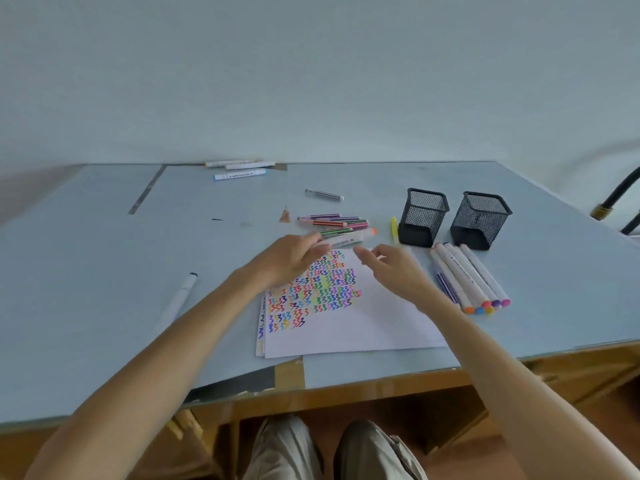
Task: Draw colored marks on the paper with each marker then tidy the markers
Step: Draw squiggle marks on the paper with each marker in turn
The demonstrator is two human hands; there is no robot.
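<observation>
Left hand [294, 256] grips a white marker with an orange end [349, 238] over the paper's far edge, and the right hand [391, 268] hovers beside it, fingers loose, holding nothing. Rows of colored squiggles fill the paper [363, 323] at the table's [104, 271] near edge. Looks like uncapping comes next: the right hand needs to pinch that orange cap and pull.
</observation>
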